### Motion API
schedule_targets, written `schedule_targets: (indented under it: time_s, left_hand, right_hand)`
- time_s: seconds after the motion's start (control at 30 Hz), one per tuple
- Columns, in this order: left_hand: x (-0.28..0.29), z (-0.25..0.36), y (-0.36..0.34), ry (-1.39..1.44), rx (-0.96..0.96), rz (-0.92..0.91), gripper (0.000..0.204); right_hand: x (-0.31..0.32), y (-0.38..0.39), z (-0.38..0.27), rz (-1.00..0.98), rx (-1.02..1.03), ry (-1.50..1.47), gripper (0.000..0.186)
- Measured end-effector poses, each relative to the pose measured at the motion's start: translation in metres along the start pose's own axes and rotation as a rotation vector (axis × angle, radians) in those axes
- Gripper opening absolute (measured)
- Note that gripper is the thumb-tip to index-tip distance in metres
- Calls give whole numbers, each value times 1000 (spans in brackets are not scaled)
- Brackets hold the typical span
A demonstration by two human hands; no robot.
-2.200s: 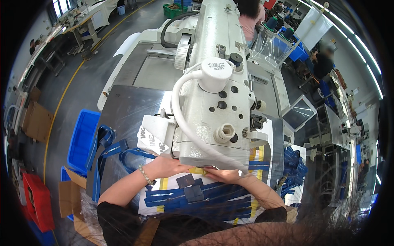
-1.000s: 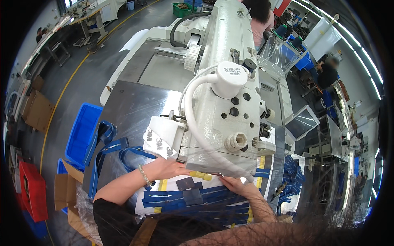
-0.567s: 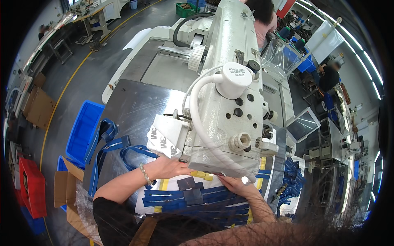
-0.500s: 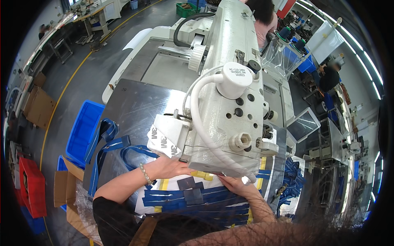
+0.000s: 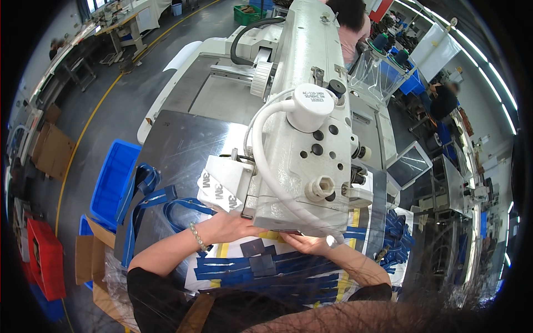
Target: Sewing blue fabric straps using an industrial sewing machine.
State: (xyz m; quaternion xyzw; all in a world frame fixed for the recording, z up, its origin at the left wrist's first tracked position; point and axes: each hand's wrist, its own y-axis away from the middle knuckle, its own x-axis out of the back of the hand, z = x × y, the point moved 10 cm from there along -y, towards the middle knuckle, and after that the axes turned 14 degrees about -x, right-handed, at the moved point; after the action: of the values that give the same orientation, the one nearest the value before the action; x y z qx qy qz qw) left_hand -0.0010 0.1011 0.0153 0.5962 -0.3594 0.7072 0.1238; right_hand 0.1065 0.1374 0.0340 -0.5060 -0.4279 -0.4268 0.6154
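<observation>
A large white industrial sewing machine [image 5: 294, 161] fills the middle, its head above both of my hands. My left hand [image 5: 230, 226], with a beaded bracelet at the wrist, reaches in under the head from the left; its fingertips are hidden there. From the right comes my right hand [image 5: 306, 243], fingers stretched toward the left hand below the head's front edge. What the fingertips touch cannot be made out. Closer to me, blue straps [image 5: 227, 268] lie in rows across a white sheet with yellow strips [image 5: 223, 250]. Two dark blue square patches [image 5: 262, 265] rest on the straps.
Loose blue straps [image 5: 166, 195] trail over the metal table [image 5: 183, 130] at left, beside a blue bin [image 5: 114, 180] and a cardboard box [image 5: 86, 258]. More straps [image 5: 397, 238] are heaped at right, below a tablet screen [image 5: 410, 165]. Another person [image 5: 351, 33] is beyond the machine.
My right hand has shifted left and slightly up, its fingers now further under the machine head. The left hand stays nearly in place. The whole view has tilted slightly.
</observation>
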Motion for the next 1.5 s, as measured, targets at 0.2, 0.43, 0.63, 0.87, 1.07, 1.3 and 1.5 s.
schedule_targets:
  time_s: [0.2,0.43,0.63,0.87,1.07,1.3,1.5]
  left_hand:
    - [-1,-3,1,25,48,27,34]
    - [19,0,-6,-54,7,146,35]
    - [20,5,-10,-46,-4,-66,38]
    - [26,1,-10,143,58,-68,38]
    - [20,-3,-17,310,139,-338,43]
    - [20,-1,-5,252,42,-20,45]
    - [20,-1,-13,327,87,-126,43]
  right_hand:
    - [-43,13,-38,270,595,959,19]
    - [-24,-2,-45,286,658,941,12]
    - [-22,-5,-36,189,470,822,15]
    - [-58,33,-29,64,630,1018,31]
    - [-74,58,0,-201,438,932,34]
    - [11,1,20,-16,-177,-1,36]
    - [-41,10,-33,225,617,1016,30]
